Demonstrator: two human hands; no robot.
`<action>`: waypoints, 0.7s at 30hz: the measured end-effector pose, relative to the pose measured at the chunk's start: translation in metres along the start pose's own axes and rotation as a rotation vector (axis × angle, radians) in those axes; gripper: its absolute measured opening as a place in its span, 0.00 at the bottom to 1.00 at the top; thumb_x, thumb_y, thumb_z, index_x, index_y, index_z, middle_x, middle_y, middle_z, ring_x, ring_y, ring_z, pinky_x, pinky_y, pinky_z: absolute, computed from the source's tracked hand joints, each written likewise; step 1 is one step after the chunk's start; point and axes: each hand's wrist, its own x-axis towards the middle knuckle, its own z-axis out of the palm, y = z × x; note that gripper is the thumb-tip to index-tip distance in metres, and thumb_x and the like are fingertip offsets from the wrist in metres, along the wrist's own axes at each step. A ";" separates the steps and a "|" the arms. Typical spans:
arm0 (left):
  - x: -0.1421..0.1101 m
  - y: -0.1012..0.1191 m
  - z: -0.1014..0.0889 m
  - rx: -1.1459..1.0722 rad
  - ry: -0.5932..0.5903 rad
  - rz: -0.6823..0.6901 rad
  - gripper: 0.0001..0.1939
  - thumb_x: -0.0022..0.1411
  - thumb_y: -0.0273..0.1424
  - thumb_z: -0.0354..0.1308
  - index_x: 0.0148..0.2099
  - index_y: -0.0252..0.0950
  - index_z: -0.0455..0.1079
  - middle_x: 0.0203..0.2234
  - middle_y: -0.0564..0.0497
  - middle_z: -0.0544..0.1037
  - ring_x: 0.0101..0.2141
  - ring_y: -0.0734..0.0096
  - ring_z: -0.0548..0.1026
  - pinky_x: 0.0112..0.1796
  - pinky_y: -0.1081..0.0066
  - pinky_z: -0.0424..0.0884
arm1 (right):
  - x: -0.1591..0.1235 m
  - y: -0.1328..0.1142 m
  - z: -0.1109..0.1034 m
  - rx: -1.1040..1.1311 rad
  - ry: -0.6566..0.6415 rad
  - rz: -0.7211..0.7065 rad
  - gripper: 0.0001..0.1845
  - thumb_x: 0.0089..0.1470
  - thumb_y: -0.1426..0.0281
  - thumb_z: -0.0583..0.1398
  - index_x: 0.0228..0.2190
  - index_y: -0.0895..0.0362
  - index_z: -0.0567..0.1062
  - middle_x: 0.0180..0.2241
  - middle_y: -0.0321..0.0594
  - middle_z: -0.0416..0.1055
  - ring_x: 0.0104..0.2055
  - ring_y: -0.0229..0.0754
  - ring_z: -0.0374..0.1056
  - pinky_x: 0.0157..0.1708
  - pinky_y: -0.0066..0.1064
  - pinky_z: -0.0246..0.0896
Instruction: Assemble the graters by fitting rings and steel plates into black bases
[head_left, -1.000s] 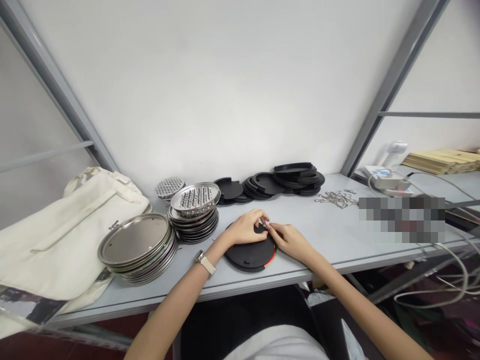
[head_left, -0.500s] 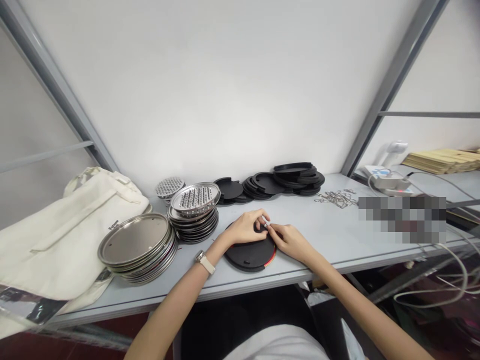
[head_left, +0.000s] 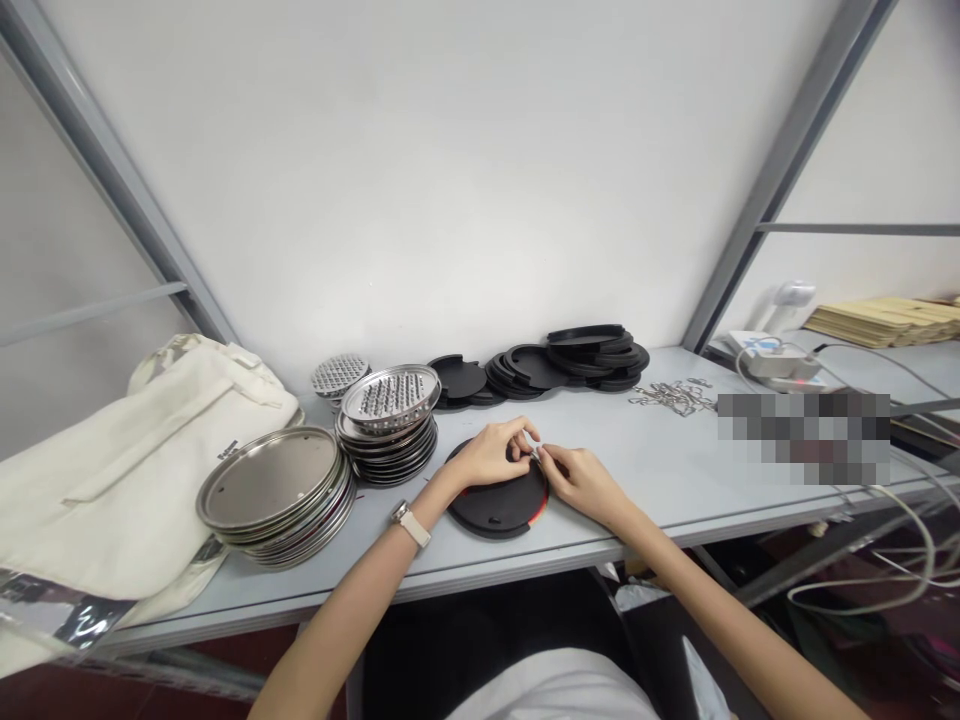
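Note:
A black round plastic plate [head_left: 499,510] with a strip of red at its right edge lies on the table in front of me. My left hand [head_left: 495,455] rests over its upper part, fingers curled at the far right rim. There, my right hand [head_left: 577,478] pinches a small shiny metal clip [head_left: 535,455] between thumb and forefinger. The tips of both hands nearly meet at the clip. How the clip sits against the rim is hidden by my fingers.
Round metal plates [head_left: 274,480] are stacked at left, beside stacked metal grater discs [head_left: 390,400]. Black round plates [head_left: 532,368] pile along the wall. Loose metal clips [head_left: 675,397] lie to the right. A cream bag [head_left: 172,450] covers the left end.
The black plate has shifted slightly to the left and upward. My right hand has turned a little at the rim; both hands stay close together there.

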 end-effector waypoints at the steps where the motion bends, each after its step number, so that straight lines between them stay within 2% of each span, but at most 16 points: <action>1: 0.000 0.000 0.000 0.009 0.001 -0.002 0.16 0.51 0.23 0.55 0.44 0.37 0.65 0.29 0.55 0.71 0.27 0.78 0.69 0.29 0.77 0.65 | 0.000 0.000 0.000 0.014 0.015 0.006 0.19 0.63 0.65 0.44 0.24 0.56 0.66 0.17 0.34 0.64 0.18 0.36 0.58 0.23 0.27 0.46; 5: 0.000 0.002 -0.001 0.054 0.007 0.007 0.14 0.52 0.23 0.53 0.44 0.37 0.65 0.28 0.56 0.72 0.27 0.77 0.69 0.30 0.77 0.65 | 0.000 0.001 0.000 0.037 0.037 0.005 0.19 0.63 0.64 0.44 0.23 0.55 0.64 0.17 0.33 0.62 0.18 0.36 0.57 0.23 0.27 0.46; 13: 0.000 0.002 -0.001 0.141 0.032 0.089 0.16 0.51 0.24 0.54 0.44 0.37 0.64 0.38 0.52 0.70 0.29 0.77 0.67 0.34 0.73 0.67 | 0.003 0.002 0.003 0.040 -0.011 0.014 0.18 0.63 0.64 0.44 0.28 0.56 0.69 0.21 0.38 0.69 0.21 0.39 0.64 0.25 0.27 0.50; 21: 0.000 0.005 -0.001 0.180 0.029 0.064 0.14 0.52 0.25 0.54 0.44 0.38 0.63 0.39 0.52 0.69 0.29 0.75 0.67 0.35 0.71 0.67 | 0.005 0.003 0.005 -0.006 -0.044 0.027 0.19 0.64 0.64 0.44 0.31 0.55 0.70 0.25 0.40 0.73 0.26 0.41 0.69 0.27 0.27 0.52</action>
